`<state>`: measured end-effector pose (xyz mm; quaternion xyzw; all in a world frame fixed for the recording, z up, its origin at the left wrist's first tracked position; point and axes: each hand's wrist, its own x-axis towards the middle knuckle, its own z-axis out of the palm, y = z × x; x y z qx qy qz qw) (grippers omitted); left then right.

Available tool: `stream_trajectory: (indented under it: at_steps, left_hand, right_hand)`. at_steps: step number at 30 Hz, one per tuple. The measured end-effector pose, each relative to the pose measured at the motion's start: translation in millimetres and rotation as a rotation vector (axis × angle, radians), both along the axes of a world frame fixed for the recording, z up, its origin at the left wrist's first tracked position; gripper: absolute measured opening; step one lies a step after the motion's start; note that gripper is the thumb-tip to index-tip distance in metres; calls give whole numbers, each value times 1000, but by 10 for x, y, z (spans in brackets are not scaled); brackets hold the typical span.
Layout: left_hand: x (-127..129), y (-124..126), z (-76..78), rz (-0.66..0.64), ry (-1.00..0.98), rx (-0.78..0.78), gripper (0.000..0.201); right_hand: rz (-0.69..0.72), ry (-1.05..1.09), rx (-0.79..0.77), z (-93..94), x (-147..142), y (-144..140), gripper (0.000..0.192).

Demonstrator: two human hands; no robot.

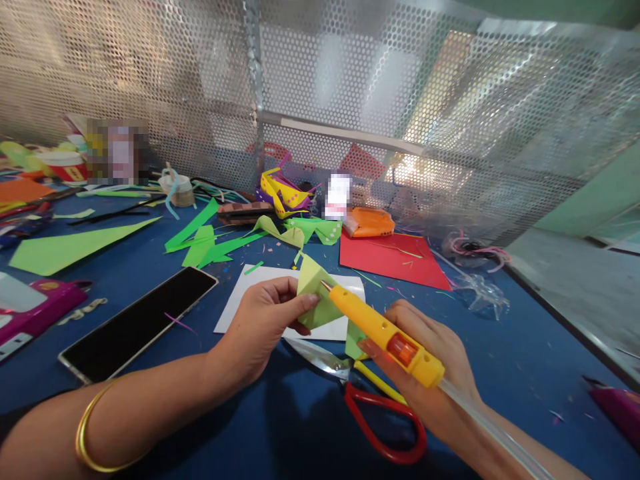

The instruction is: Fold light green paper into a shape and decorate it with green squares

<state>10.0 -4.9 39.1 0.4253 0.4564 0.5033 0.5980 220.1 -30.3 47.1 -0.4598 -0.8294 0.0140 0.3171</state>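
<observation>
My left hand [263,320] pinches a folded light-green paper piece [314,293] and holds it above a white sheet [240,300] on the blue table. My right hand [425,363] grips a yellow glue gun [383,333] with a clear glue stick at its back. The gun's metal tip touches the upper edge of the green paper. Red-handled scissors [385,413] lie on the table under both hands. A gold bangle sits on my left wrist.
A black phone [137,320] lies at the left. A red paper sheet [390,257], green paper cut-offs [210,243], a large green triangle [65,247] and an orange stapler [370,222] lie further back. Perforated metal screens [350,87] wall the table's far and right sides.
</observation>
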Motion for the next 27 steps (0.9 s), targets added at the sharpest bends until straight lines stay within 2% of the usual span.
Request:
stream_trajectory:
  at_steps: [27]
  left_hand:
    - [4, 3, 6, -5, 24, -11, 18]
  right_hand:
    - [-15, 4, -14, 23, -7, 6, 32]
